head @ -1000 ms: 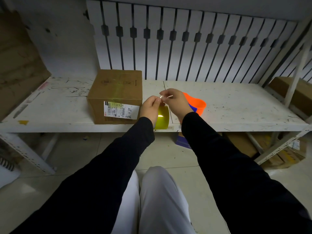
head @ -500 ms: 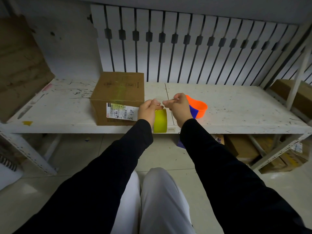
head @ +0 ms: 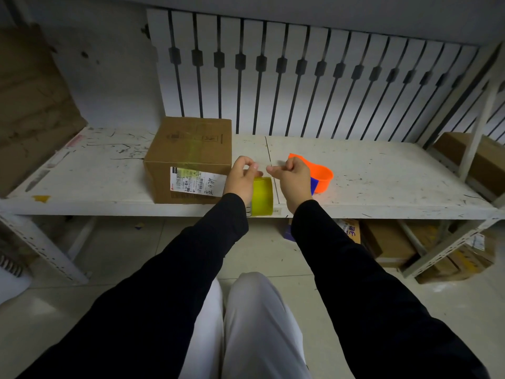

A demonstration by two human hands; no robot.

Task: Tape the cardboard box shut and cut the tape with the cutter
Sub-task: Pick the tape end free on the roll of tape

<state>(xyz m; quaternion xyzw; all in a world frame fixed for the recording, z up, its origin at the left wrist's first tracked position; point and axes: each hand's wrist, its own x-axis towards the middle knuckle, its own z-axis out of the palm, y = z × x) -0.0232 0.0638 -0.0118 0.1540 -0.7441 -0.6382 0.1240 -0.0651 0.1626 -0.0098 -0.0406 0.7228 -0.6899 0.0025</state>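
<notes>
We find the left hand (head: 241, 178) closed around the yellow tape roll (head: 262, 196), which hangs at the front edge of the shelf (head: 382, 187), just beside the right front corner of the cardboard box (head: 191, 160). The right hand (head: 293, 175) is pinched shut, thumb against forefinger, a short way from the left; we judge it holds the free end of the tape, though the film itself is too thin and clear to make out in the gap between the hands

The roll we assess as light and rigid at its core, best gripped through or around the ring as it is now. The drawn tape will be limp, sticky on one face and prone to fold on itself or cling to fingers, so it should be kept taut and held only at the very tip

The box sits on the shelf to the left of both hands, flaps down, with a yellowish strip already across its top and a white label (head: 196, 181) on the near face. It looks stiff and stable enough to press against without sliding far

Behind the right hand lies an orange and blue object (head: 321, 177); we take it to be the cutter, untouched, within easy reach
</notes>
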